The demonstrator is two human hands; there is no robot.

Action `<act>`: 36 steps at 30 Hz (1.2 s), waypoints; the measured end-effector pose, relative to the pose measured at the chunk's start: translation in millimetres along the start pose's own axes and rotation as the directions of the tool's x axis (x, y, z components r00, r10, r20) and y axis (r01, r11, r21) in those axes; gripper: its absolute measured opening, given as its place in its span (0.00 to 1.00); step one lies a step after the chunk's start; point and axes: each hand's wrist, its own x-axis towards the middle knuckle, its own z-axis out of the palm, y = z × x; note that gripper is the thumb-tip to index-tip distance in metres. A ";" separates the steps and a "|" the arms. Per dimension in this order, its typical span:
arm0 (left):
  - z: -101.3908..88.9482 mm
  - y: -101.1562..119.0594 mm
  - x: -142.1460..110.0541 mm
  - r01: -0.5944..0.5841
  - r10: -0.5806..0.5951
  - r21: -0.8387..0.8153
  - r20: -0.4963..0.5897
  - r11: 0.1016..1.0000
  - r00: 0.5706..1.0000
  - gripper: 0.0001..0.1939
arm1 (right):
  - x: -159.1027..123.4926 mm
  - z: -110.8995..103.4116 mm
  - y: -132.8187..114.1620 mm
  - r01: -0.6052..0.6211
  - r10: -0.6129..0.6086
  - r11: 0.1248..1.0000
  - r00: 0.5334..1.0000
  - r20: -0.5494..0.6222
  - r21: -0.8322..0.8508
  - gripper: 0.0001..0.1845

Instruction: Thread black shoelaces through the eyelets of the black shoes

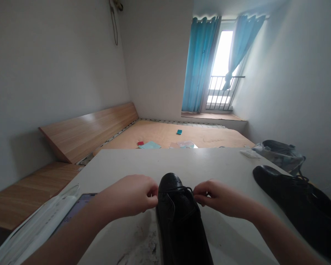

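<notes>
A black leather lace-up shoe (179, 221) lies on the white table, its toe pointing away from me. A thin black shoelace (186, 188) crosses its upper and runs to the right. My right hand (212, 193) is beside the shoe, thumb and fingers pinched on the end of that lace. On the opposite side, my left hand (138, 195) has its fingers curled and pressed together against the shoe's left edge. Whatever the left fingers hold, if anything, is hidden. The other black shoe (289, 198) lies at the table's right side, its lace tied near the opening.
The white table (132, 162) carries dark smudges near me. At left lie a phone (74, 209) and a white plastic packet (46, 217), partly behind my forearm. A small white packet (250, 153) and a grey bag (281, 152) are at right. Beyond is a bed (154, 129).
</notes>
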 end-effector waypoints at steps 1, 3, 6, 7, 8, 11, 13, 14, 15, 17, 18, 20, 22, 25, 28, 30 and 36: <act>1.6 1.1 1.3 -0.008 0.008 0.010 -0.009 1.000 1.000 0.11 | 0.8 1.0 -0.5 0.008 -0.008 1.000 1.000 -0.027 -0.007 0.13; 5.4 1.9 3.8 -0.018 0.019 0.026 -0.030 0.999 0.999 0.11 | 1.7 2.8 -1.3 0.031 -0.032 0.999 0.994 -0.105 -0.012 0.11; 10.1 1.2 5.3 -0.029 0.030 0.026 -0.044 0.999 0.999 0.12 | 2.3 4.3 -2.6 0.055 -0.059 0.998 0.976 -0.208 -0.025 0.08; 10.9 0.9 5.2 -0.031 0.032 0.021 -0.046 0.999 0.998 0.13 | 2.5 4.5 -3.2 0.045 -0.051 0.998 0.973 -0.226 -0.033 0.07; 11.4 0.7 4.9 -0.031 0.031 0.018 -0.046 0.999 0.998 0.13 | 2.7 4.7 -3.9 0.025 -0.032 0.999 0.972 -0.231 -0.035 0.07; 11.5 0.8 4.7 -0.016 0.017 0.015 -0.065 1.000 0.998 0.13 | 2.7 5.5 -6.6 -0.060 0.061 0.998 0.980 -0.190 0.013 0.07; 12.4 1.4 6.0 -0.014 0.015 0.009 -0.076 1.000 0.997 0.14 | 2.2 6.6 -8.4 -0.095 0.103 0.994 0.982 -0.158 0.061 0.07; 13.4 1.9 6.9 -0.020 0.020 0.005 -0.079 1.000 0.997 0.14 | 1.7 7.4 -8.9 -0.100 0.111 0.992 0.982 -0.154 0.078 0.06; 14.9 2.4 7.9 -0.026 0.026 0.001 -0.080 1.000 0.996 0.13 | 1.2 8.2 -9.2 -0.097 0.110 0.991 0.981 -0.160 0.089 0.05; 18.9 3.5 9.8 -0.031 0.031 -0.005 -0.090 0.999 0.995 0.12 | 0.1 10.1 -9.0 -0.065 0.082 0.993 0.980 -0.179 0.100 0.02; 21.0 4.1 10.5 -0.027 0.027 -0.006 -0.103 1.000 0.994 0.11 | -0.5 11.0 -8.7 -0.040 0.059 0.993 0.981 -0.182 0.107 0.02; 24.9 5.2 11.2 -0.010 0.009 -0.007 -0.137 1.000 0.990 0.06 | -1.7 12.1 -8.9 0.020 0.005 0.990 0.984 -0.181 0.140 0.03; 27.4 6.5 11.2 0.001 -0.003 -0.012 -0.167 1.000 0.986 0.05 | -3.1 11.8 -11.3 0.056 -0.023 0.980 0.985 -0.171 0.189 0.03; 27.9 8.8 10.3 -0.039 0.039 0.002 -0.165 0.999 0.986 0.10 | -6.0 8.9 -20.4 0.011 0.020 0.979 0.988 -0.152 0.203 0.08; 26.1 12.0 8.7 -0.095 0.101 0.049 -0.134 0.994 0.986 0.11 | -9.1 5.4 -32.4 -0.038 0.051 0.996 0.988 -0.149 0.085 0.11; 25.0 15.6 7.3 -0.092 0.104 0.090 -0.131 0.992 0.986 0.12 | -10.3 4.1 -39.6 -0.052 0.046 0.998 0.984 -0.173 -0.030 0.11; 34.0 38.4 5.0 0.051 -0.009 0.168 -0.237 0.984 0.971 0.15 | -3.4 4.4 -55.5 -0.153 0.085 0.932 0.974 -0.212 -0.328 0.12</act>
